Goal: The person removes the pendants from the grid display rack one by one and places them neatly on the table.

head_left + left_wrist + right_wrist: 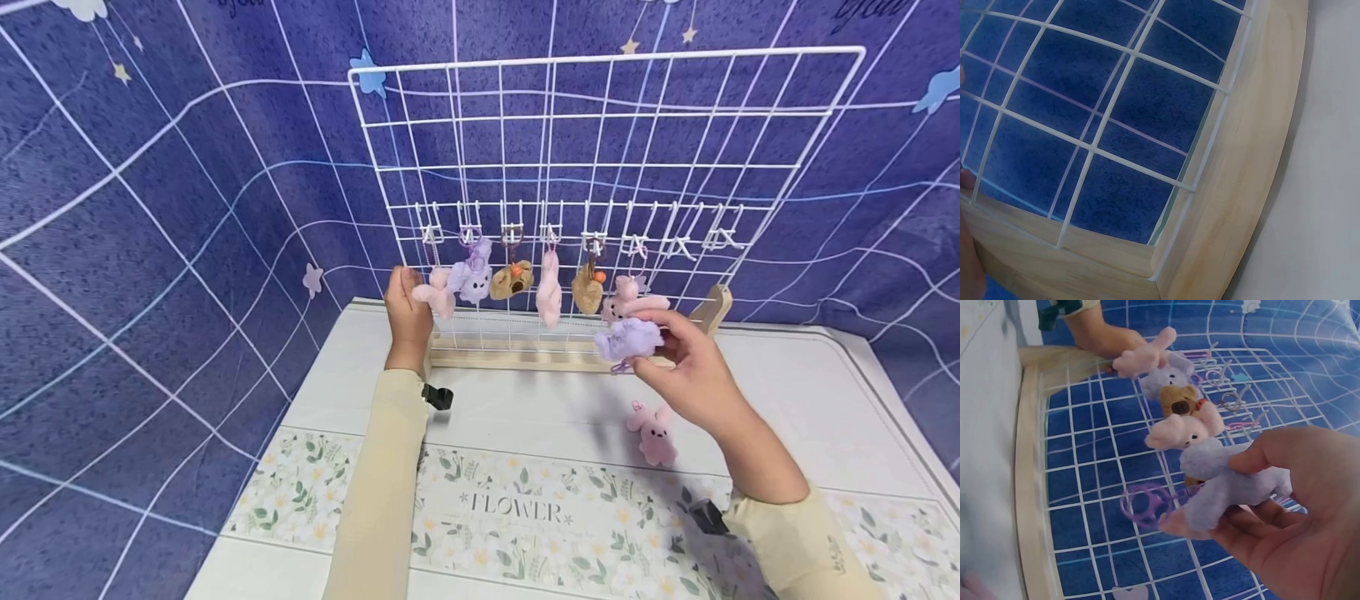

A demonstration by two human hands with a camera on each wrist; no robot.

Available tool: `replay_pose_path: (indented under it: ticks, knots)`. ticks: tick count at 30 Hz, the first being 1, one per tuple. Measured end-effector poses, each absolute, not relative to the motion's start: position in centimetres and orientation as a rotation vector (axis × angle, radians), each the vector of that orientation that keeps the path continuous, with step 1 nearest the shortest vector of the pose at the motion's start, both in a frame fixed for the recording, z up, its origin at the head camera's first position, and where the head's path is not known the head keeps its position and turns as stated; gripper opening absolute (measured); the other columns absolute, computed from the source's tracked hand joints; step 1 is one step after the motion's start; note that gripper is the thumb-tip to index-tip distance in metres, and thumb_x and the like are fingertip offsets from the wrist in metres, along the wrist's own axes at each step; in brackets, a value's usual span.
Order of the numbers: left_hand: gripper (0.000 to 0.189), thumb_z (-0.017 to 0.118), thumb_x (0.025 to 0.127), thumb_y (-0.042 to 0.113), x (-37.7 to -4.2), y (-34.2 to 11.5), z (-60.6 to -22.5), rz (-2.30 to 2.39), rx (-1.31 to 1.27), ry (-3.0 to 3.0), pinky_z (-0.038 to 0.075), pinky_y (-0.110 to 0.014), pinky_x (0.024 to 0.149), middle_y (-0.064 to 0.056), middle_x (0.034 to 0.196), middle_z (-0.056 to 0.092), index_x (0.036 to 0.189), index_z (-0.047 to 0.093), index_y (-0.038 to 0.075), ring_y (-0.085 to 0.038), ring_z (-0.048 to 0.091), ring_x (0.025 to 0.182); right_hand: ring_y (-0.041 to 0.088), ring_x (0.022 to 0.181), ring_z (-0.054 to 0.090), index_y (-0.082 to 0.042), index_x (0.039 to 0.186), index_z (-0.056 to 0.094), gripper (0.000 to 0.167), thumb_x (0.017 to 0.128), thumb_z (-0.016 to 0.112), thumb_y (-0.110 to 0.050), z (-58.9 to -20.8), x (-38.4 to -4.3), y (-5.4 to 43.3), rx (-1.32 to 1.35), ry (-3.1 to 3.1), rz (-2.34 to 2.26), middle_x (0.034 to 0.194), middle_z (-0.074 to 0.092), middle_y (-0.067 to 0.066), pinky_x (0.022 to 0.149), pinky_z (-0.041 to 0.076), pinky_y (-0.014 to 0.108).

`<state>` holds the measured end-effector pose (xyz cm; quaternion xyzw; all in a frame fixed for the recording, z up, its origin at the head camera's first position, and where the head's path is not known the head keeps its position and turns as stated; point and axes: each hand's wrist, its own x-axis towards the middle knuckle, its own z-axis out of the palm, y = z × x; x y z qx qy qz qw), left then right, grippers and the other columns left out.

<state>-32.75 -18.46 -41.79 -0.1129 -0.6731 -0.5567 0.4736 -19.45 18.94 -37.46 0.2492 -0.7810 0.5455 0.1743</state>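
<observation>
My right hand (693,375) pinches a lavender plush keychain (632,340) between thumb and fingers, in front of the right part of a white wire grid rack (607,60). Its purple ring (1141,505) dangles free in the right wrist view. At the rack's left side my left hand (408,312) grips the upright edge by the wooden stand (517,358); part of its fingers is hidden. Several plush keychains hang in a row from hooks, among them a pink one (550,287), another lavender one (472,279) and a brown one (512,280).
A pink bunny keychain (657,440) lies on the white table in front of the rack. Hooks (681,244) at the row's right end carry no plush. A floral mat strip (517,508) crosses the tabletop. Blue-purple patterned cloth (187,167) stands behind and to the left.
</observation>
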Motion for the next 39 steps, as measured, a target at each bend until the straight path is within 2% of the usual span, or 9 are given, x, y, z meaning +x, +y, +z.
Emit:
replay_pose_path:
  ticks: [8,10,14,19,21,27,31,39]
  knots:
    - [0.031,0.036,0.111,-0.003,-32.8,-18.4,-41.8,-1.373,-0.274,-1.645,0.029,-0.015,0.066,0.002,0.074,0.04,0.083,0.043,-0.015,0.004,0.036,0.068,0.0,0.093,0.064,0.003,0.123,0.061,0.046,0.082,0.07,0.02,-38.3,-19.4,18.9,0.706,-2.42,1.442,0.113,0.063,0.012,0.084,0.055,0.011]
    - [0.031,0.036,0.11,-0.003,-32.7,-18.4,-41.8,-1.377,-0.276,-1.646,0.029,-0.015,0.066,0.005,0.074,0.039,0.082,0.043,-0.015,0.005,0.035,0.067,0.0,0.095,0.063,0.002,0.122,0.062,0.045,0.082,0.072,0.019,-38.7,-19.5,19.0,0.732,-2.462,1.385,0.113,0.065,0.014,0.085,0.054,0.01]
    - [0.031,0.035,0.11,-0.004,-32.7,-18.4,-41.7,-1.38,-0.275,-1.645,0.029,-0.015,0.066,0.005,0.074,0.039,0.082,0.043,-0.016,0.005,0.035,0.067,0.002,0.096,0.061,-0.003,0.119,0.062,0.043,0.082,0.073,0.016,-39.3,-19.6,19.3,0.767,-2.557,1.273,0.109,0.067,0.011,0.086,0.053,0.013]
    - [0.031,0.036,0.11,-0.004,-32.7,-18.3,-41.7,-1.391,-0.28,-1.645,0.031,-0.015,0.067,0.002,0.073,0.041,0.083,0.044,-0.016,0.003,0.037,0.068,0.009,0.091,0.061,-0.004,0.12,0.061,0.043,0.083,0.073,0.013,-39.8,-19.7,19.6,0.819,-2.7,1.227,0.106,0.067,0.008,0.081,0.058,0.029]
    - [0.031,0.036,0.11,-0.003,-32.7,-18.3,-41.8,-1.394,-0.275,-1.645,0.031,-0.015,0.067,0.0,0.073,0.042,0.083,0.044,-0.016,0.003,0.038,0.068,0.012,0.091,0.062,-0.004,0.123,0.061,0.043,0.084,0.073,0.011,-39.8,-19.6,19.8,0.848,-2.769,1.214,0.105,0.068,0.008,0.079,0.059,0.032]
    - [0.031,0.036,0.11,-0.002,-32.7,-18.4,-41.8,-1.379,-0.255,-1.647,0.03,-0.015,0.067,-0.002,0.074,0.042,0.084,0.045,-0.016,0.003,0.037,0.068,0.016,0.09,0.063,-0.004,0.129,0.062,0.045,0.086,0.074,0.002,-39.8,-19.7,20.0,0.908,-2.943,1.171,0.105,0.069,0.007,0.075,0.057,0.026]
    - [0.031,0.036,0.11,-0.002,-32.6,-18.5,-41.8,-1.379,-0.267,-1.648,0.03,-0.015,0.066,-0.001,0.074,0.042,0.084,0.044,-0.016,0.003,0.037,0.068,0.017,0.091,0.064,-0.002,0.131,0.062,0.046,0.088,0.076,-0.001,-40.2,-20.0,20.0,0.918,-2.996,1.185,0.106,0.069,0.008,0.075,0.058,0.026]
    - [0.031,0.037,0.111,-0.001,-32.6,-18.4,-41.7,-1.393,-0.267,-1.646,0.031,-0.015,0.067,0.001,0.074,0.042,0.084,0.044,-0.015,0.001,0.038,0.068,0.018,0.088,0.062,0.0,0.13,0.062,0.046,0.086,0.075,0.002,-41.6,-20.5,19.8,0.902,-2.992,1.134,0.103,0.069,0.008,0.069,0.053,0.025]
